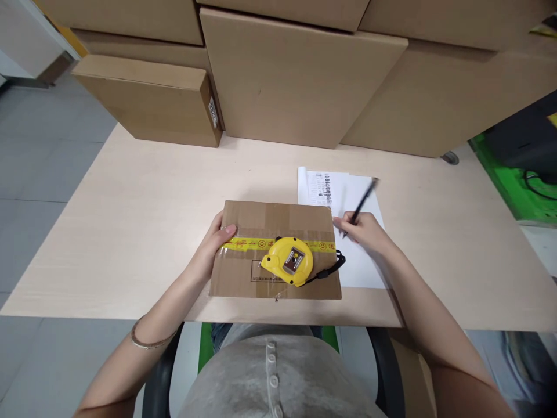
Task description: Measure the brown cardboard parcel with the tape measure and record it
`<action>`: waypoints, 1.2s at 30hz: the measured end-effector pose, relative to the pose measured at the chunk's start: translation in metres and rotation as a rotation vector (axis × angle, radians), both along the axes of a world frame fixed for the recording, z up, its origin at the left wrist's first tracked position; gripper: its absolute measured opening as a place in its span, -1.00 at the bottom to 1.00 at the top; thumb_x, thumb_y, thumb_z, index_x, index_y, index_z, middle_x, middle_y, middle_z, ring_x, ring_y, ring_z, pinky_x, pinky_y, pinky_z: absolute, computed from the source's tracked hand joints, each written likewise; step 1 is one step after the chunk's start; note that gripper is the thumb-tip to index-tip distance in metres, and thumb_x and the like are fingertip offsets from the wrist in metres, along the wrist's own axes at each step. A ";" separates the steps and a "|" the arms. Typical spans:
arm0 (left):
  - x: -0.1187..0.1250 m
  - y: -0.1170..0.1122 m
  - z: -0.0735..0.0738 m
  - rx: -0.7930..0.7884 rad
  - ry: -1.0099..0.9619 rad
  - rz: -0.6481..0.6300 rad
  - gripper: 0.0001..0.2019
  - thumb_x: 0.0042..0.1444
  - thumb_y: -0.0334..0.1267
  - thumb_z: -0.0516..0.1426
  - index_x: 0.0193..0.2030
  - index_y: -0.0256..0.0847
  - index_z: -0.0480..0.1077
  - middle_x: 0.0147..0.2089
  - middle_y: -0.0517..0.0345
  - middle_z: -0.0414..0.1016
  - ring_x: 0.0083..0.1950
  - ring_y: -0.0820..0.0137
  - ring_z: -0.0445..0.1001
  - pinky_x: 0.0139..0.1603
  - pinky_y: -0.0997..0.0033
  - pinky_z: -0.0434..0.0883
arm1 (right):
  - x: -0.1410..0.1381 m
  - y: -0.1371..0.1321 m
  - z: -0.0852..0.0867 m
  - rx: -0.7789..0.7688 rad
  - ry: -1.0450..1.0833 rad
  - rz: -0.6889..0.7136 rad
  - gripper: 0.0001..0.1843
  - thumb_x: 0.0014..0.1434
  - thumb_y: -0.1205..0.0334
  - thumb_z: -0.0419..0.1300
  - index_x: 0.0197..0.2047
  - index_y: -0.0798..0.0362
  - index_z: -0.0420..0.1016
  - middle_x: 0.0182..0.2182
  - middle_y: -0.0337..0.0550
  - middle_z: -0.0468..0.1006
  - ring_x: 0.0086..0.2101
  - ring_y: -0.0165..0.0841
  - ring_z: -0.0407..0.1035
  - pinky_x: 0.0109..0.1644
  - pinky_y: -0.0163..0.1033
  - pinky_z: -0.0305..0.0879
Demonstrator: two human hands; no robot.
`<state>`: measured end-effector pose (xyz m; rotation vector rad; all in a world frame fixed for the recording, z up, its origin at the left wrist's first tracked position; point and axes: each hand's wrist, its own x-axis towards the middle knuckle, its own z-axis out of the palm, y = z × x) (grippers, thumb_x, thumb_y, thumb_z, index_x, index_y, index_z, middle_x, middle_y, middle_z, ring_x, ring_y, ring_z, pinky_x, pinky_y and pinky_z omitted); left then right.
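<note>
A flat cardboard parcel [256, 273] sealed with yellow printed tape lies in front of me on the pale table [130, 232]. A yellow tape measure [288, 261] with a black strap rests on top of the parcel. My left hand [214, 244] grips the parcel's left edge, thumb on the tape and fingers curled around the side. My right hand [365, 230] holds a black pen [360, 204] in a writing grip, its tip on a white sheet of paper [361, 255] just right of the parcel.
Several large cardboard boxes [296, 81] are stacked along the table's far side. A smaller box [150, 104] lies at the back left. A green and black object [522, 168] stands beyond the right edge. Grey floor shows at left.
</note>
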<state>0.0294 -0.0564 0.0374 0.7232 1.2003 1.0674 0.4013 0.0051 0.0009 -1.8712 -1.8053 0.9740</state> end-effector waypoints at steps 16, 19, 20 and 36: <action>-0.046 0.034 -0.018 0.480 0.191 -0.425 -0.45 0.39 0.30 -0.04 0.15 0.16 0.65 0.56 0.15 0.23 0.64 -0.01 0.05 0.67 -0.14 -0.04 | -0.074 -0.036 0.093 0.573 -0.354 0.146 -0.51 0.44 -0.21 0.06 0.00 -0.05 0.64 -0.08 0.10 0.67 -0.10 0.01 0.55 -0.08 0.08 0.40; -0.042 0.031 -0.019 0.445 0.137 -0.374 -0.41 0.39 0.33 -0.07 0.13 0.13 0.66 0.56 0.15 0.25 0.63 -0.01 0.09 0.66 -0.14 0.01 | -0.101 -0.062 0.106 0.554 -0.197 0.501 -0.46 0.38 -0.22 0.19 0.26 -0.11 0.54 0.13 0.10 0.63 0.13 0.13 0.50 0.16 0.28 0.43; -0.041 0.030 -0.019 0.435 0.129 -0.363 -0.39 0.37 0.35 -0.07 0.12 0.12 0.66 0.56 0.16 0.25 0.63 -0.01 0.10 0.65 -0.14 0.01 | -0.107 -0.068 0.106 0.523 -0.158 0.550 -0.44 0.36 -0.20 0.25 0.31 -0.13 0.50 0.18 0.09 0.61 0.18 0.15 0.48 0.21 0.32 0.42; -0.040 0.022 -0.016 0.328 -0.064 -0.316 -0.29 0.30 0.41 0.01 0.41 0.09 0.42 0.50 0.01 0.38 0.51 0.00 0.35 0.49 -0.11 0.33 | -0.201 -0.037 0.111 0.434 0.146 0.738 -0.48 0.44 0.20 0.23 0.41 -0.31 0.40 0.21 -0.25 0.63 0.11 -0.21 0.59 0.21 -0.04 0.56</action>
